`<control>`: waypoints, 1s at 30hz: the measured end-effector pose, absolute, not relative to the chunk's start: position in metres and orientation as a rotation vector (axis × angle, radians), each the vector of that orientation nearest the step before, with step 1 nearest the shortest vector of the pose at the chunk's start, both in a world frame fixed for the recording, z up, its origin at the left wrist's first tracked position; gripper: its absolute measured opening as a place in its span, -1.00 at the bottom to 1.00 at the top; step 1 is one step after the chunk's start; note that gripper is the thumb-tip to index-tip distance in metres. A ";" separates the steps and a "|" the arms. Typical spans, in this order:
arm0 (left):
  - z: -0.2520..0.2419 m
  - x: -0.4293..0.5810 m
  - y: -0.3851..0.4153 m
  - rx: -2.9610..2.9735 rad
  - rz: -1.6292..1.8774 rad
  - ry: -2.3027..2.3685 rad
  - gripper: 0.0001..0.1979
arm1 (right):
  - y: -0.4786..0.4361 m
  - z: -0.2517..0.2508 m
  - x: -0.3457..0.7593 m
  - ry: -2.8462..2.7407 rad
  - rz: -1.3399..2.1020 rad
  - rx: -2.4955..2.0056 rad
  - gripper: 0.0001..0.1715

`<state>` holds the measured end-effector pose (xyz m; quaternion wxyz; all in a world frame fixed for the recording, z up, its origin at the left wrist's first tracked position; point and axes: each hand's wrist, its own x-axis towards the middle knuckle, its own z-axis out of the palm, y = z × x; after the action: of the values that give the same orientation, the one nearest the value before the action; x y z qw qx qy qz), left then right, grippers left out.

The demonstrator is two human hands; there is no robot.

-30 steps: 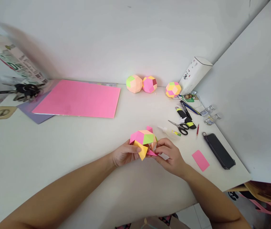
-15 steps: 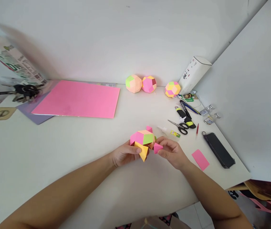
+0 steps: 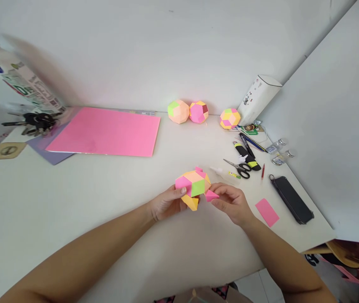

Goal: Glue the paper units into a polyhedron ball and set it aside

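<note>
My left hand [image 3: 166, 203] grips a partly open ball of folded paper [image 3: 197, 187], with pink, green, peach and yellow facets on top. Its thumb presses on a pink facet; the other fingers are mostly hidden underneath. A yellow paper point [image 3: 191, 203] sticks out from the ball's lower side. At the ball's right side, my right hand [image 3: 234, 204] is closed with thumb and fingers around a pink pointed paper flap [image 3: 211, 195]. Another small pink point rises at the back. Beyond the hands lies a clear glue bottle [image 3: 225, 173].
Finished paper balls [image 3: 178, 111] stand along the wall. Pink sheets [image 3: 106, 132] lie left. Scissors [image 3: 242, 169], a cutter [image 3: 246, 155], a red pen [image 3: 263, 171], a pink paper piece [image 3: 267, 212] and a black pouch [image 3: 291, 198] lie right. A white tube [image 3: 258, 99] leans behind.
The paper ball has turned in my left hand, and the thumb has moved from the yellow point up to a pink facet. My right hand stays by the pink flap.
</note>
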<state>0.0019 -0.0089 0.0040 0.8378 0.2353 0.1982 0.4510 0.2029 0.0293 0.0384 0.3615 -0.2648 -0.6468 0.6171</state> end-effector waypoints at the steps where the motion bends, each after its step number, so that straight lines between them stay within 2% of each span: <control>1: 0.004 0.003 -0.009 0.457 0.963 0.443 -0.62 | 0.029 0.039 0.202 -1.691 1.561 -0.655 -0.96; 4: 0.006 0.005 -0.011 0.396 0.960 0.511 -0.69 | 0.029 0.040 0.200 -1.775 1.453 -0.584 -0.92; 16: 0.007 0.010 -0.012 0.316 0.996 0.532 -0.70 | 0.032 0.032 0.199 -1.962 1.257 -0.618 -0.88; 19: 0.009 0.011 -0.014 0.290 0.994 0.544 -0.74 | 0.031 0.029 0.199 -1.915 1.298 -0.702 -0.89; 25: 0.010 0.011 -0.014 0.270 1.000 0.560 -0.68 | 0.031 0.026 0.200 -1.765 1.534 -0.813 -0.89; 30: 0.009 0.010 -0.014 0.267 0.990 0.571 -0.70 | 0.031 0.026 0.200 -1.736 1.564 -0.832 -0.89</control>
<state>0.0104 -0.0140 0.0093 0.8326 0.1258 0.2693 0.4673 0.1997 0.0312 0.0260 0.3246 -0.3173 -0.6621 0.5963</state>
